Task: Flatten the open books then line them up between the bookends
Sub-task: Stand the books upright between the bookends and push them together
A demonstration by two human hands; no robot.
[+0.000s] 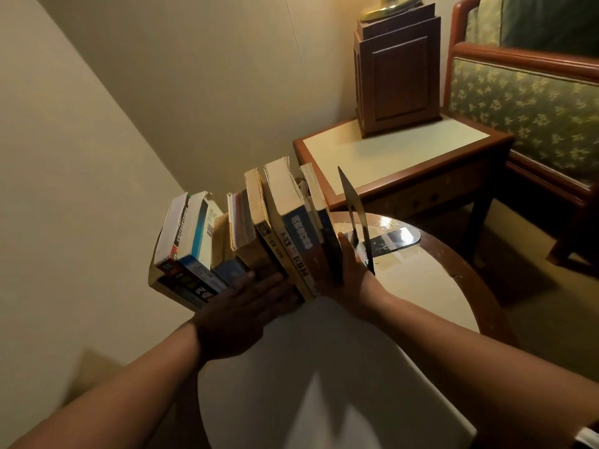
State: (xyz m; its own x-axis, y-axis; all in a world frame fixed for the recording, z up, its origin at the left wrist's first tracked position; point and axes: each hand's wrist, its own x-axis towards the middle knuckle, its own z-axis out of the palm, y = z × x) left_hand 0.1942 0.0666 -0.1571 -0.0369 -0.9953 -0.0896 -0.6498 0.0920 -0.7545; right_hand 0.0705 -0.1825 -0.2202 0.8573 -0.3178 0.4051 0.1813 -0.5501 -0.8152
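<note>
Several closed books (259,234) stand upright in a row near the far edge of a round glass-topped table (421,286), spines toward me, leaning left. My left hand (249,306) lies flat against the lower spines of the middle books, fingers together. My right hand (348,270) presses the right end of the row, its palm on the outermost dark book, thumb up. A dark metal bookend (355,215) stands just right of that hand, its foot flat on the glass. No left bookend is visible; the leftmost books overhang the table edge.
A cream wall (97,157) runs close behind and left of the books. A wooden side table (402,157) with a brown box-shaped lamp base (398,76) stands behind. A green patterned armchair (525,102) sits at the right.
</note>
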